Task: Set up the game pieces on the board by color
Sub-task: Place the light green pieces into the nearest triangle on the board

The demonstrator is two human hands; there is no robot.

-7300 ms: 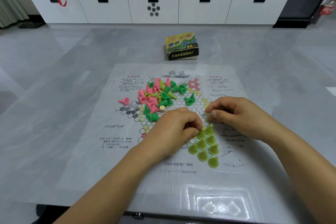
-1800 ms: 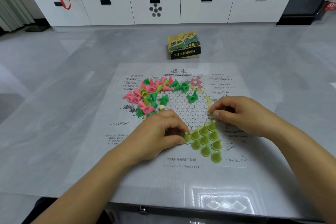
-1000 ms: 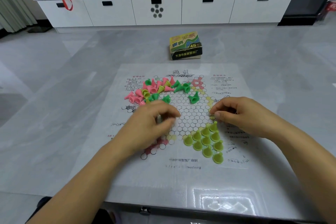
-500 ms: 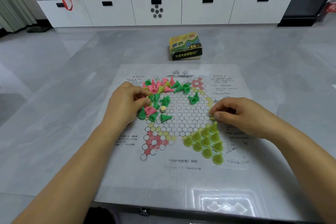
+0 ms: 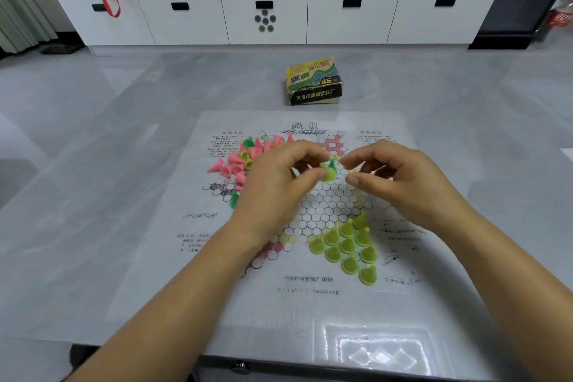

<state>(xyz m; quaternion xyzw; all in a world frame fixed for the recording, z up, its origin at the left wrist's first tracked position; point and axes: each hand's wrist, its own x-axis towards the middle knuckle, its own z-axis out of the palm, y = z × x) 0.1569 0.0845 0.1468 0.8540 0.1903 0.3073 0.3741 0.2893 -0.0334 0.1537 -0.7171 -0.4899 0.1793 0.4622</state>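
Note:
A paper game board (image 5: 310, 313) printed with a star of hexagon cells lies on the grey table. Several yellow-green pieces (image 5: 347, 245) stand in a triangle on the board's near right point. A loose pile of pink, green and yellow-green pieces (image 5: 245, 158) lies on the board's far left, partly hidden by my left hand. My left hand (image 5: 279, 183) hovers over the board's middle, pinching a yellow-green piece (image 5: 327, 174) between thumb and fingers. A dark green piece (image 5: 331, 164) shows just behind it. My right hand (image 5: 400, 177) is beside it, thumb and fingers curled and apart, holding nothing.
A small printed cardboard box (image 5: 313, 81) stands on the table beyond the board. A white low cabinet (image 5: 266, 17) with bottles, a can and a red bag on top lines the far wall. The table's near edge (image 5: 248, 364) runs just below the board.
My left hand left the pile with a yellow-green piece and moved right to the board's middle. My right hand lifted from beside the triangle and moved up toward it.

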